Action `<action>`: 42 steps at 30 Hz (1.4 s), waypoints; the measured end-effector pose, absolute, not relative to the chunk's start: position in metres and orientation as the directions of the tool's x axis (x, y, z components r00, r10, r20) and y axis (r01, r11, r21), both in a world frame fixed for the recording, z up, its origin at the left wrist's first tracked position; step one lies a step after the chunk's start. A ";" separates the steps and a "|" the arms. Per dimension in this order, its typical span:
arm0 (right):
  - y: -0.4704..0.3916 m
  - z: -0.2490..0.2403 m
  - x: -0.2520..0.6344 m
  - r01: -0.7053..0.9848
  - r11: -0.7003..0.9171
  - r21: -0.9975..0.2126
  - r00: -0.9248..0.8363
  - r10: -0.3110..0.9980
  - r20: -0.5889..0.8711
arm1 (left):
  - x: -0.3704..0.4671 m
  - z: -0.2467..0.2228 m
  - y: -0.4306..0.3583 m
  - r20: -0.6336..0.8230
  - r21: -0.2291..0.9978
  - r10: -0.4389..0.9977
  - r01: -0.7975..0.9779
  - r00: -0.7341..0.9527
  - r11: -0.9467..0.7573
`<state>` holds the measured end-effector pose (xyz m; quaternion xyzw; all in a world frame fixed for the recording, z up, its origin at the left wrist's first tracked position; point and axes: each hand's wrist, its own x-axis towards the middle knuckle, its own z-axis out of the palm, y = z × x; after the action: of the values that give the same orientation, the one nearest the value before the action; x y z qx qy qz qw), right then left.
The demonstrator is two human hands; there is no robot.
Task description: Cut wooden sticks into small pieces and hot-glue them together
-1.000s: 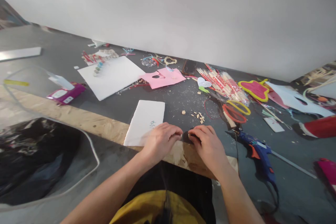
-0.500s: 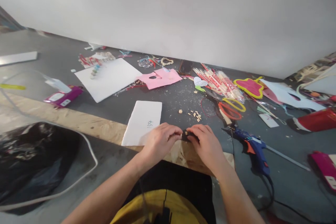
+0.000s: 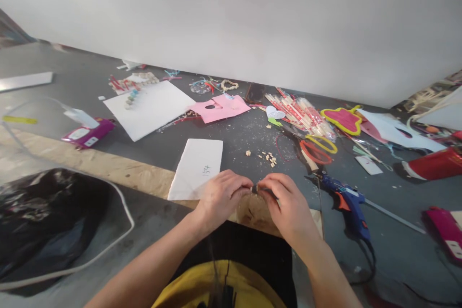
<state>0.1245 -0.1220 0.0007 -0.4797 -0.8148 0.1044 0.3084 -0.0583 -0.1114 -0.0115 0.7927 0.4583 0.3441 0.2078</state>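
Observation:
My left hand [image 3: 225,197] and my right hand [image 3: 288,199] meet at the near edge of the table, thumb and fingertips pinched. Between them is a small dark piece [image 3: 254,189], mostly hidden by the fingers; its kind is too small to make out. Just beyond my fingertips lie several short pale wooden bits [image 3: 269,159] and a little cluster of the same bits [image 3: 248,153]. A white sheet [image 3: 195,161] with a handwritten number lies under and beside my left hand. To the right of my right hand rests a blue glue gun [image 3: 352,199].
Scissors [image 3: 315,151] with orange handles and paper-wrapped sticks [image 3: 299,113] lie behind the wooden bits. Further left are a pink paper cutout [image 3: 220,109], a large white board [image 3: 151,106] and a purple power strip [image 3: 88,134]. A white cable [image 3: 126,211] loops over a black bag [image 3: 54,221].
The right hand has turned slightly and its fingers have shifted on the dark piece, so less of it shows. The left fingertips moved slightly right. Things on the table stay put.

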 end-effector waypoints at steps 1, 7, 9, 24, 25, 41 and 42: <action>-0.124 0.004 0.124 0.709 0.529 -0.467 -0.351 0.839 0.417 | -0.057 -0.011 -0.112 0.376 0.633 0.857 0.578 0.353 -0.515; -0.133 0.010 0.124 0.713 0.553 -0.431 -0.359 0.816 0.453 | -0.052 -0.008 -0.117 0.438 0.611 0.822 0.550 0.365 -0.570; -0.135 0.009 0.125 0.712 0.558 -0.427 -0.360 0.812 0.460 | -0.051 -0.006 -0.118 0.423 0.632 0.832 0.542 0.358 -0.554; -0.149 0.014 0.126 0.621 0.291 -0.727 -0.191 0.957 0.220 | -0.049 -0.003 -0.123 0.499 0.664 0.800 0.446 0.333 -0.600; -0.150 0.013 0.126 0.593 0.241 -0.768 -0.166 0.970 0.176 | -0.048 -0.002 -0.123 0.498 0.665 0.803 0.450 0.327 -0.596; -0.154 0.012 0.122 0.286 -0.082 -0.955 -0.131 0.984 -0.124 | -0.047 -0.003 -0.129 0.531 0.631 0.769 0.440 0.355 -0.639; -0.154 0.012 0.123 0.270 -0.097 -0.958 -0.136 0.981 -0.138 | -0.046 -0.003 -0.129 0.535 0.630 0.772 0.447 0.343 -0.635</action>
<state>0.1226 -0.1543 0.0118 -0.5505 -0.5681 0.4955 0.3587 -0.0461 -0.1285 -0.0028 0.7969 0.3823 0.4271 0.1905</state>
